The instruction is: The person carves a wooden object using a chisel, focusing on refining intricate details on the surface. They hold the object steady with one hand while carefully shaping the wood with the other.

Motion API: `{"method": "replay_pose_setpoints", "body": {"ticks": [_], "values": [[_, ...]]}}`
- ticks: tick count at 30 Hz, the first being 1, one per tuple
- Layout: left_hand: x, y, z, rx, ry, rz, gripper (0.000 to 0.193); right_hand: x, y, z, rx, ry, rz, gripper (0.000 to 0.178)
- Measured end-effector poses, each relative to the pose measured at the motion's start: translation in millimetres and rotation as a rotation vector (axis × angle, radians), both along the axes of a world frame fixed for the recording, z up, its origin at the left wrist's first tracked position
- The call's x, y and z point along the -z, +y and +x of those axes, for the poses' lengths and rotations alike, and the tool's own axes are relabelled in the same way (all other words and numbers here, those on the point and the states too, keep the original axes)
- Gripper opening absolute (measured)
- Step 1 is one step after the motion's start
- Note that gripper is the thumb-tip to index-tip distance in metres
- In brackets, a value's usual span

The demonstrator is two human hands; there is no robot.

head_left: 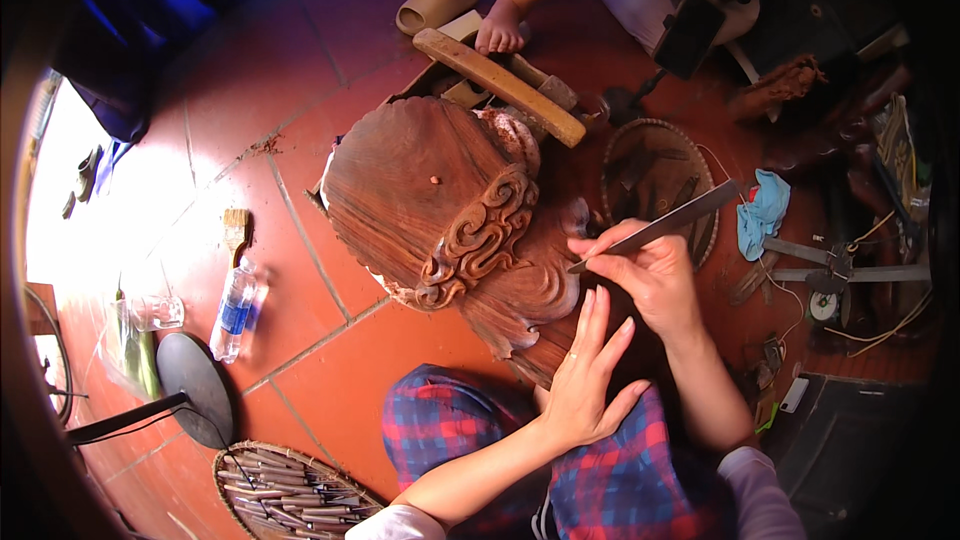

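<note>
A large carved wooden piece (395,165) of reddish-brown wood lies in front of me, with a smooth scalloped panel, curling scrollwork along one side and a wavy carved section below it. My right hand (640,270) grips a long, flat, dark metal carving blade (690,212), which slants down to the left. Its tip meets or nearly meets the wavy section. Near that section's right edge, my left hand (585,380) has its fingers stretched out and holds nothing. Whether its fingertips press on the wood is hard to tell.
Beyond the carving lies a wooden bar (500,87) beside another person's bare foot (500,28). A round basket (712,230) stands at right, near a blue cloth (763,210). To the left are a brush (237,230), plastic bottle (233,315) and basket of carving tools (290,490).
</note>
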State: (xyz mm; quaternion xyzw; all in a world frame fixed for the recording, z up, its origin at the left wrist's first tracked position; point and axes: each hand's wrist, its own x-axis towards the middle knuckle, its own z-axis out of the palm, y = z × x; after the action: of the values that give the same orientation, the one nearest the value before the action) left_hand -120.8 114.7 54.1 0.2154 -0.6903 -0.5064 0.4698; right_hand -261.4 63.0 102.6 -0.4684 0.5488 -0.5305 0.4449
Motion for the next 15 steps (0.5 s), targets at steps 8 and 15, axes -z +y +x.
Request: {"method": "replay_pose_setpoints", "body": {"ticks": [8, 15], "values": [[4.5, -0.9, -3.1, 0.093, -0.107, 0.034, 0.028, -86.7, -51.1, 4.4, -0.068, 0.089, -0.463, 0.026], [3.6, -3.3, 4.1, 0.103, -0.128, 0.042, 0.026, -19.5, -10.7, -1.4, -0.038, -0.195, 0.069, 0.014]]}}
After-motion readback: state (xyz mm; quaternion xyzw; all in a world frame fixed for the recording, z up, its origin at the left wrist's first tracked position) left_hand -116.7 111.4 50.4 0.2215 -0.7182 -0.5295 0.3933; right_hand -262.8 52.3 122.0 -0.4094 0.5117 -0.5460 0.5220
